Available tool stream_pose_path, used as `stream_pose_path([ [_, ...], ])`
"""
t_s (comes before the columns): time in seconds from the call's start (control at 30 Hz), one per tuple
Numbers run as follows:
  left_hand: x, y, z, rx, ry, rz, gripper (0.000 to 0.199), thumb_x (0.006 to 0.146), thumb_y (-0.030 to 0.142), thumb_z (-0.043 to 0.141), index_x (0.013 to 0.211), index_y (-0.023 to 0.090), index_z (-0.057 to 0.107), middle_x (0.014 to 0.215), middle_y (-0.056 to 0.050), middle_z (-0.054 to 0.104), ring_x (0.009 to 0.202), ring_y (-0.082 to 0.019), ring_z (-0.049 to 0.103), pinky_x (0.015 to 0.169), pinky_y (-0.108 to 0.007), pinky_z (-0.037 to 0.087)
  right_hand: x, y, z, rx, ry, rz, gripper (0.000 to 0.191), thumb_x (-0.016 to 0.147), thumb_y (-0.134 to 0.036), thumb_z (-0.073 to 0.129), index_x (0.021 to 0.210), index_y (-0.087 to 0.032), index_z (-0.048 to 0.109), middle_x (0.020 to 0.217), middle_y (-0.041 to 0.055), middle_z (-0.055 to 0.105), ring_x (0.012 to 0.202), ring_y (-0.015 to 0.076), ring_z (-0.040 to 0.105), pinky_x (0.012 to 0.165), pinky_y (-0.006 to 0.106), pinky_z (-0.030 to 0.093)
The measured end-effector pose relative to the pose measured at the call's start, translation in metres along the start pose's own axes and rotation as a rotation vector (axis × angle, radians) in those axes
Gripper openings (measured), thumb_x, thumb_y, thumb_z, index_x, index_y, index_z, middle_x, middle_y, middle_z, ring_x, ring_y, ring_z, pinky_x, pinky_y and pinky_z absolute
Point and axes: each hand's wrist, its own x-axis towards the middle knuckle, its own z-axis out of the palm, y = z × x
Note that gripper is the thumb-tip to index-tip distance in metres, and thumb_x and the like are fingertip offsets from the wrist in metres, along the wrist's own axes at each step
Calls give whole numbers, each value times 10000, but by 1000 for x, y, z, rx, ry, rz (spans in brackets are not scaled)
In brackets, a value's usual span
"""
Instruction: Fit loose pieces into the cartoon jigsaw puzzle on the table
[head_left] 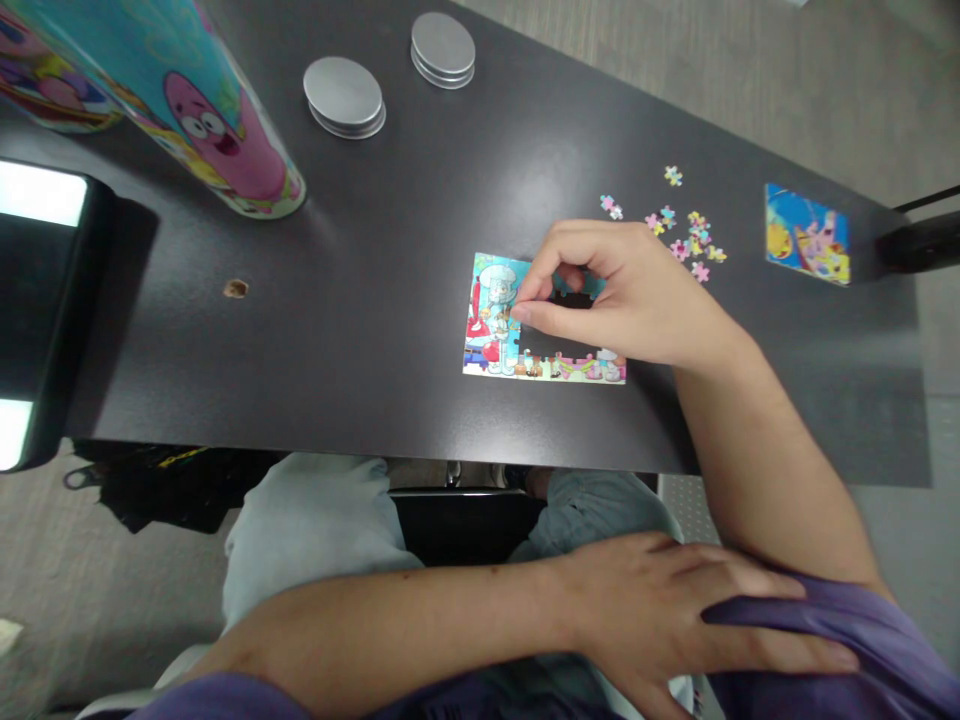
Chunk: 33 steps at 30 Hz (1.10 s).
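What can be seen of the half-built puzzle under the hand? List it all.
The puzzle lies flat on the dark table, a small rectangle of thin, glossy cartoon-printed pieces. Its left side and bottom row are joined; the middle shows a dark gap of bare table. The right hand rests over its upper right, fingertips pinching at the gap's edge.

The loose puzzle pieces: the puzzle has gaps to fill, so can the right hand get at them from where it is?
Probably yes. The right hand rests on the puzzle, and the loose pieces lie just beyond it on bare table, nothing between.
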Motion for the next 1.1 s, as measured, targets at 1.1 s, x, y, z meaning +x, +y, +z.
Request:
stream_pose_path([
  [1.1, 10, 3, -18, 278, -38, 35, 715, 1253, 721, 575, 1887, 422, 711, 1920, 30, 729, 1720, -75, 733, 1270, -126, 607, 3, 24, 8, -56, 66, -221, 192, 1126, -486, 955, 1114, -310, 879, 1054, 55, 782, 969, 289, 695, 963, 501, 600],
])
